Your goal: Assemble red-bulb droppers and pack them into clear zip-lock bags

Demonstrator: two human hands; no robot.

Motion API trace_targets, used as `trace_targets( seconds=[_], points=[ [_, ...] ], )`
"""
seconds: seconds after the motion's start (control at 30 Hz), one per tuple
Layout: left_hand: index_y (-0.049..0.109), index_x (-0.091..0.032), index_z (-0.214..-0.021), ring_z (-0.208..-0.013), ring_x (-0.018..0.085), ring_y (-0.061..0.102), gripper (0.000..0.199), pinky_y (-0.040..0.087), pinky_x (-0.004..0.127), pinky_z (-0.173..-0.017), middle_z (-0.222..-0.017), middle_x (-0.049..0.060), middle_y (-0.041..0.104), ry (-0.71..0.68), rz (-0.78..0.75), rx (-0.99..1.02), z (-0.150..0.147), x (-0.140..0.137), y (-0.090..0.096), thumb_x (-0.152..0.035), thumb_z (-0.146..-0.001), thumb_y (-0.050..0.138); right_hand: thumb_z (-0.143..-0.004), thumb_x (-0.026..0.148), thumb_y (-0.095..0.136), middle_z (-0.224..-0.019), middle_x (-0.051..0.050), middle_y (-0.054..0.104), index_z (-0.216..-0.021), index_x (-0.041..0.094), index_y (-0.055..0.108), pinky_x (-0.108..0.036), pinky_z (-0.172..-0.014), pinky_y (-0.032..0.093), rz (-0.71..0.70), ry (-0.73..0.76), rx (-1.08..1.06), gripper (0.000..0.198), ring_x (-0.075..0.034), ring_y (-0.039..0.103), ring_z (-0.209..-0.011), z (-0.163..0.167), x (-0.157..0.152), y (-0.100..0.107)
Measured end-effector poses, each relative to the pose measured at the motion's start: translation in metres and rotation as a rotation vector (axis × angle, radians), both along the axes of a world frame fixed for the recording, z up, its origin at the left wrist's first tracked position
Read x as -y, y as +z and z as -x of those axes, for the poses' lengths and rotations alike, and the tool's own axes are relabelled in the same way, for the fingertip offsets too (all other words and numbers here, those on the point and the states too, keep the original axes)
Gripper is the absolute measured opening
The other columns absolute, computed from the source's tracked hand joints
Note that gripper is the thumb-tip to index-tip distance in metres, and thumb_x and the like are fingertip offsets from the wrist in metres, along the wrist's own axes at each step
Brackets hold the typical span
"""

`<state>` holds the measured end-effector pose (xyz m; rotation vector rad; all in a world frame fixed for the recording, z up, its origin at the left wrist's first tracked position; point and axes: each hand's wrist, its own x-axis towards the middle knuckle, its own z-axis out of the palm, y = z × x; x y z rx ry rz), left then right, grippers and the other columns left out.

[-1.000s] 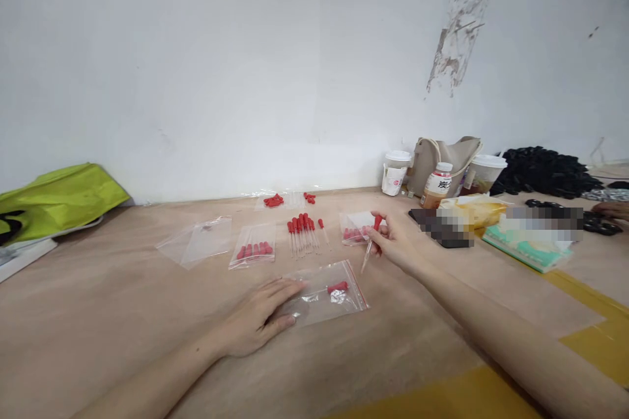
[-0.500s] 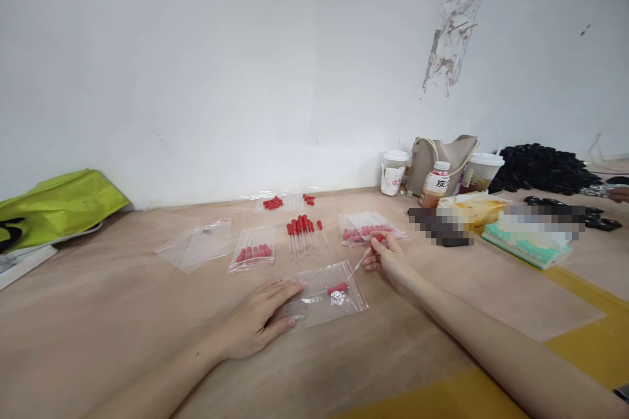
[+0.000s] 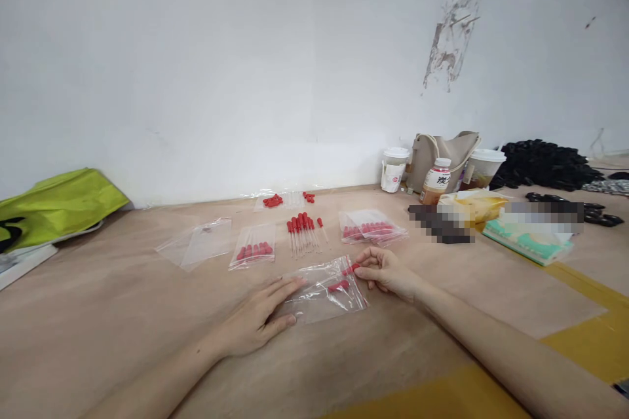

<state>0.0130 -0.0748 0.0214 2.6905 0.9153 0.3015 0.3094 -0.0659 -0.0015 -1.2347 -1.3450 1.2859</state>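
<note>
A clear zip bag [image 3: 314, 306] with a red seal line lies flat in front of me, holding one red-bulbed dropper [image 3: 338, 285]. My left hand [image 3: 260, 317] rests on the bag's left end, fingers stretched out. At the bag's right, open end, my right hand [image 3: 386, 273] pinches a second dropper [image 3: 350, 269] by its red bulb; its thin stem lies inside the bag's mouth. Beyond the bag, several loose droppers [image 3: 302, 229] lie side by side. Filled bags stand to either side of them: one at the left [image 3: 253, 252], a stack at the right [image 3: 373, 230].
Flat clear bags [image 3: 209, 242] lie at the left, near a yellow-green bag [image 3: 63, 206]. Loose red bulbs [image 3: 273, 201] sit by the wall. At the right are a lidded paper cup [image 3: 393, 173], a bottle [image 3: 435, 183], a tissue pack [image 3: 525, 241] and a black pile [image 3: 540, 165].
My right hand has come down and left, sliding the second dropper's stem into the bag's mouth, with its bulb now at the opening. My left hand stays on the bag.
</note>
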Motion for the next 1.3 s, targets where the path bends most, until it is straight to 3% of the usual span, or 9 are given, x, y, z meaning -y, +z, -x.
trace_targets(
  seconds=[0.1, 0.23, 0.37, 0.53, 0.7, 0.93, 1.17, 1.3],
  points=[
    [0.020, -0.033, -0.135, -0.124, 0.021, 0.032, 0.049, 0.028, 0.041, -0.101, -0.138, -0.001, 0.033, -0.006, -0.003, 0.008, -0.001, 0.000, 0.001, -0.037, -0.089, 0.038, -0.058, 0.035, 0.069, -0.063, 0.003, 0.057, -0.074, 0.017, 0.052, -0.017, -0.039, 0.033, -0.067, 0.030, 0.055, 0.030, -0.006, 0.046, -0.046, 0.003, -0.001, -0.003],
    [0.021, -0.032, -0.135, -0.124, 0.021, 0.032, 0.048, 0.025, 0.042, -0.103, -0.138, -0.001, 0.034, -0.018, -0.011, -0.012, -0.001, 0.000, 0.001, -0.036, -0.090, 0.037, -0.062, 0.036, 0.066, -0.056, 0.003, 0.054, -0.071, 0.015, 0.057, -0.018, -0.042, 0.030, -0.233, -0.061, 0.265, 0.024, -0.007, 0.042, -0.046, 0.003, -0.005, -0.004],
    [0.022, -0.031, -0.135, -0.124, 0.023, 0.031, 0.049, 0.026, 0.044, -0.102, -0.138, 0.001, 0.034, -0.003, -0.015, -0.030, 0.000, 0.000, 0.000, -0.039, -0.089, 0.037, -0.064, 0.036, 0.064, -0.051, 0.003, 0.049, -0.066, 0.015, 0.058, -0.019, -0.043, 0.029, -0.242, -0.085, 0.427, 0.022, -0.008, 0.041, -0.047, -0.005, -0.006, 0.000],
    [0.024, -0.031, -0.134, -0.124, 0.021, 0.033, 0.046, 0.026, 0.043, -0.102, -0.137, 0.000, 0.034, -0.037, -0.039, -0.013, -0.001, -0.001, 0.000, -0.036, -0.090, 0.036, -0.066, 0.037, 0.064, -0.060, 0.001, 0.053, -0.068, 0.016, 0.060, -0.020, -0.047, 0.032, -0.401, -0.017, 0.485, 0.021, -0.009, 0.042, -0.052, -0.002, -0.004, 0.002],
    [0.025, -0.032, -0.134, -0.123, 0.021, 0.033, 0.045, 0.025, 0.044, -0.102, -0.137, 0.000, 0.035, -0.064, -0.043, -0.004, -0.003, -0.001, 0.002, -0.035, -0.090, 0.037, -0.066, 0.031, 0.064, -0.070, -0.001, 0.057, -0.069, 0.017, 0.064, -0.022, -0.056, 0.037, -0.555, -0.074, 0.567, 0.014, -0.011, 0.048, -0.061, 0.006, -0.008, -0.002],
    [0.026, -0.034, -0.134, -0.124, 0.021, 0.033, 0.045, 0.025, 0.044, -0.102, -0.137, -0.001, 0.035, -0.053, -0.031, -0.017, -0.003, 0.000, 0.002, -0.034, -0.090, 0.037, -0.067, 0.032, 0.063, -0.064, 0.000, 0.055, -0.068, 0.018, 0.064, -0.021, -0.052, 0.037, -0.530, -0.002, 0.562, 0.014, -0.010, 0.047, -0.055, 0.005, -0.008, -0.005],
    [0.028, -0.035, -0.132, -0.124, 0.021, 0.032, 0.043, 0.023, 0.044, -0.103, -0.137, -0.002, 0.034, -0.067, -0.033, -0.001, -0.002, -0.002, 0.000, -0.032, -0.090, 0.037, -0.075, 0.021, 0.054, -0.089, -0.003, 0.058, -0.082, 0.021, 0.067, -0.027, -0.076, 0.042, -0.581, 0.155, 0.502, 0.014, -0.014, 0.054, -0.083, 0.005, -0.011, -0.004],
    [0.035, -0.035, -0.129, -0.124, 0.021, 0.033, 0.039, 0.024, 0.044, -0.103, -0.138, -0.002, 0.034, -0.065, -0.038, -0.006, -0.001, -0.002, 0.000, -0.033, -0.090, 0.037, -0.071, 0.021, 0.055, -0.074, -0.002, 0.061, -0.079, 0.017, 0.063, -0.024, -0.060, 0.043, -0.463, -0.033, 0.528, 0.012, -0.013, 0.054, -0.066, -0.003, -0.020, 0.003]
  ],
)
